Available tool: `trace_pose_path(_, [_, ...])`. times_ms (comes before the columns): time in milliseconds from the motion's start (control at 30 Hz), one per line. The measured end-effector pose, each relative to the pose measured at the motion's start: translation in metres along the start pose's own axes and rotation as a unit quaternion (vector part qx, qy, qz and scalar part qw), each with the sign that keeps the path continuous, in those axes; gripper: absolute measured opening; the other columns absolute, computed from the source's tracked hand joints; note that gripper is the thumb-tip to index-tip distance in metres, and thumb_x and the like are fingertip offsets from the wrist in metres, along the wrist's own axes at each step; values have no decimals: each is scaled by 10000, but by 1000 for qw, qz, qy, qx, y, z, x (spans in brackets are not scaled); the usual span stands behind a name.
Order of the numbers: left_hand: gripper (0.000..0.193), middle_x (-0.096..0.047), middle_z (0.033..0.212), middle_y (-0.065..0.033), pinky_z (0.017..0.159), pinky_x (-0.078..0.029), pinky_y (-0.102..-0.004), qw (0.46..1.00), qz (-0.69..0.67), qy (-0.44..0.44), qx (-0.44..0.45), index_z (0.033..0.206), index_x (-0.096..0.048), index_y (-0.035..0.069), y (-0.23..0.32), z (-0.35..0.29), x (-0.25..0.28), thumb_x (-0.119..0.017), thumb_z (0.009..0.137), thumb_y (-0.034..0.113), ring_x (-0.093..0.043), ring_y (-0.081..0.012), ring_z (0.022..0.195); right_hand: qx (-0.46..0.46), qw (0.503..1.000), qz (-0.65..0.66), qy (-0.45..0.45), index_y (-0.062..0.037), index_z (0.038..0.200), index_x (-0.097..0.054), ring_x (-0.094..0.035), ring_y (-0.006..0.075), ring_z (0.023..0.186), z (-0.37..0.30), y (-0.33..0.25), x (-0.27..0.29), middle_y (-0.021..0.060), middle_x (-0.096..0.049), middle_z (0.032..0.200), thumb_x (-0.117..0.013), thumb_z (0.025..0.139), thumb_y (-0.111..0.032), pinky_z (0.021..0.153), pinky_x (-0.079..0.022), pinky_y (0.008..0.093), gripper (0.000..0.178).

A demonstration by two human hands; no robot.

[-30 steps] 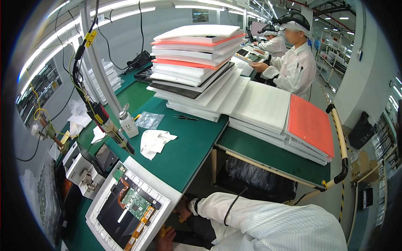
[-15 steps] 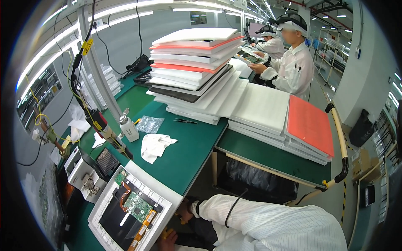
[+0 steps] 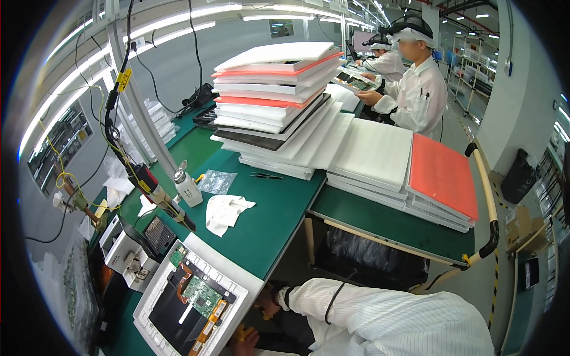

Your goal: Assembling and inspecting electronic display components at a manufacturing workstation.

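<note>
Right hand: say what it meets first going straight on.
Probably the edge of the white tray; the right hand points left at it, though depth is unclear.

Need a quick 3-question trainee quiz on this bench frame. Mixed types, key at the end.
1. True or false: the white cloth lies on the green bench.
2. What sits nearest the person's right hand? A) white tray with the circuit board B) orange foam sheet C) dispenser bottle
3. What colour is the sleeve at the lower edge?

Key: 1 true; 2 A; 3 white.
</note>
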State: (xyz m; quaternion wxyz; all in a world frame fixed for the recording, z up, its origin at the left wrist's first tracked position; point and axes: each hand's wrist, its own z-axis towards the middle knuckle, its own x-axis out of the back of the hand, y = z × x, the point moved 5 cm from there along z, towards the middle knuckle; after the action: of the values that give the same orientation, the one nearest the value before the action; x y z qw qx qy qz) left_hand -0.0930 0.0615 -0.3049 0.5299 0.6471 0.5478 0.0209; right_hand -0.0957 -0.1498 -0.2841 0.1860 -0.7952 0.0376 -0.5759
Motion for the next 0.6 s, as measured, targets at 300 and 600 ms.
trace_pose_path(300, [543, -479, 1235, -190, 960, -376, -460, 999, -11, 28, 12, 1318, -357, 29, 2, -10, -9, -571, 867, 244, -481, -324, 1124, 14, 995, 97, 29, -46, 1139, -545, -457, 339, 1118, -44, 16, 27, 187, -504, 1169, -581, 734, -315, 922, -384, 409, 488])
trace_pose_path(600, [494, -525, 1174, -188, 950, -388, -448, 998, 16, 20, 54, 1283, -399, 15, 12, -11, -27, -548, 877, 255, -512, -311, 1083, 49, 948, 307, 68, -23, 1026, -596, -583, 168, 820, -257, 20, 247, 83, -619, 921, -576, 859, -228, 705, -471, 284, 265])
